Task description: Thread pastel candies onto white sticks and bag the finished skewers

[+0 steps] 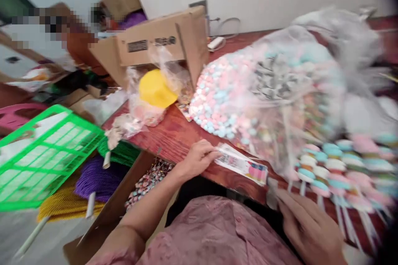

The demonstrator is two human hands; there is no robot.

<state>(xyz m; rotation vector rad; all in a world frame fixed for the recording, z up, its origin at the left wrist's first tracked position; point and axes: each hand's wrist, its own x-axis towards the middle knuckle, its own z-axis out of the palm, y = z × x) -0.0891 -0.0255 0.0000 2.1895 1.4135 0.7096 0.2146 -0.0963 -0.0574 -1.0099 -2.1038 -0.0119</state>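
My left hand [200, 158] is at the table's front edge, thumb and fingertips closed on the left end of a small stack of printed packets [241, 163]. The packets are white, flat and long, with dark print and a pink, colourful picture at the right end. My right hand [311, 225] is lower right, its fingers bent together. At its fingertips is a small translucent plastic piece [273, 194], blurred. Beside that hand lie several marshmallow skewers [336, 169] in pink, white and blue, sticks toward me. A large clear bag of pastel marshmallows [224, 95] lies behind the packets.
A cardboard box [152, 43] and a yellow bowl-like item [157, 89] in clear plastic stand at the back left. Left of the table are a green plastic basket [52, 153], purple bristle bundles [99, 178] and an open carton [93, 225] with small wrapped pieces. Another person [34, 33] is far left.
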